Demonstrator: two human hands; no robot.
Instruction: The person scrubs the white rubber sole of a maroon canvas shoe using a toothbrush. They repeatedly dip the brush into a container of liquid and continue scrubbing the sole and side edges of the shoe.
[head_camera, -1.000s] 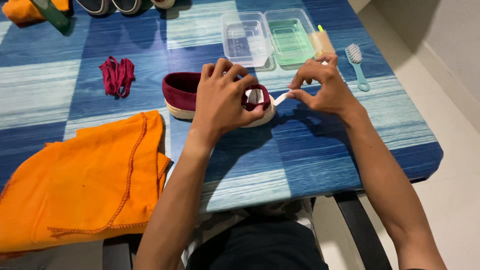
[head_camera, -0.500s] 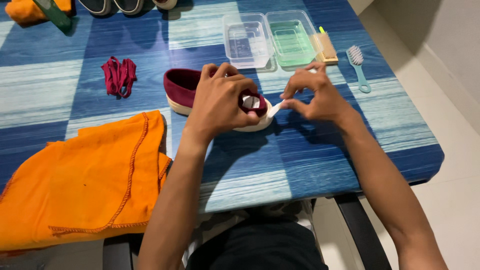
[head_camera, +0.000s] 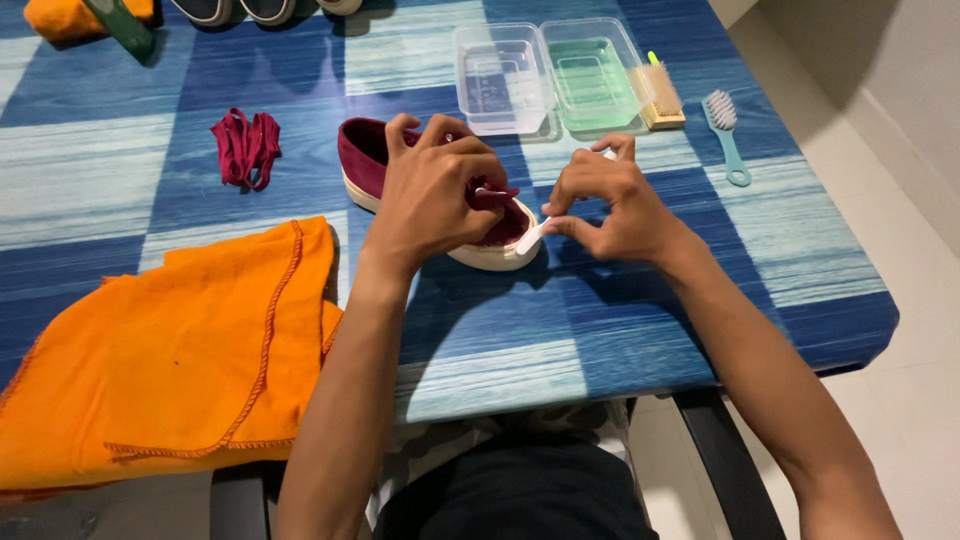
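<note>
A maroon shoe (head_camera: 365, 155) with a cream sole lies on the blue patterned table (head_camera: 560, 330). My left hand (head_camera: 430, 195) grips it from above, covering its middle and tongue. My right hand (head_camera: 605, 200) holds a small white brush (head_camera: 530, 238), pinched between the fingers, with its tip against the shoe's toe end at the sole. Most of the brush is hidden in my fist.
An orange cloth (head_camera: 170, 350) lies at the front left. Maroon laces (head_camera: 245, 148) sit left of the shoe. Behind it stand two clear tubs (head_camera: 500, 75), one with greenish liquid (head_camera: 595, 75), a wooden scrub brush (head_camera: 662, 95) and a teal brush (head_camera: 727, 135). More shoes (head_camera: 240, 10) line the far edge.
My right hand has come down and left, bringing the white brush from beside the shoe to its toe. My left hand stays on the shoe.
</note>
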